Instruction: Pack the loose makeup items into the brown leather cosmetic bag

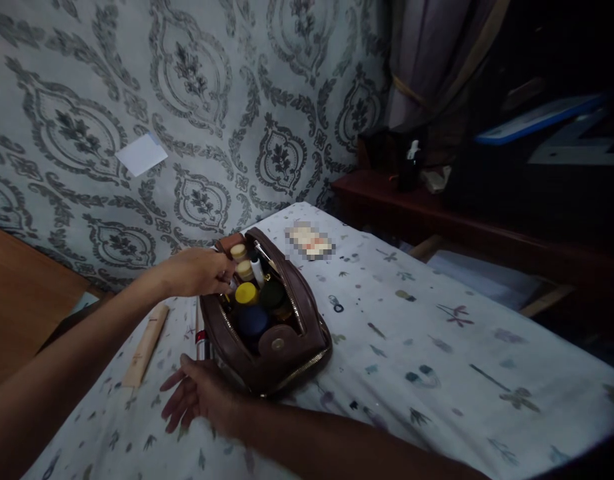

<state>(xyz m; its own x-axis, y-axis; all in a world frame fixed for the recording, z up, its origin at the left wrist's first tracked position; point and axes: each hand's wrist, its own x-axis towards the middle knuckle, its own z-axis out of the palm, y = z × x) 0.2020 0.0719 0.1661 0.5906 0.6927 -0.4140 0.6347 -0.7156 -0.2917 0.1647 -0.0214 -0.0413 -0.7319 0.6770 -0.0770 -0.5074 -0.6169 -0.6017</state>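
Observation:
A brown leather makeup bag (267,373) lies unzipped on the patterned sheet. Inside it are a yellow-lidded jar (246,293), a dark blue lid (253,321), a white tube (257,272) and several cream-capped containers. My left hand (199,271) is closed at the bag's far left rim, fingers bent over the edge; the fingertips are partly hidden. Low at the bag's near left side, my right hand (201,397) is open with fingers apart and nothing in it. Just beyond it lies a red and silver lipstick-like tube (201,345), partly hidden.
A flat beige packet (145,347) lies on the sheet (387,340) to the left. A blurred-out, card-like item (311,241) sits behind the bag. Patterned wallpaper (197,100) rises at the back. A dark red wooden desk (377,200) with an open drawer (487,273) stands right.

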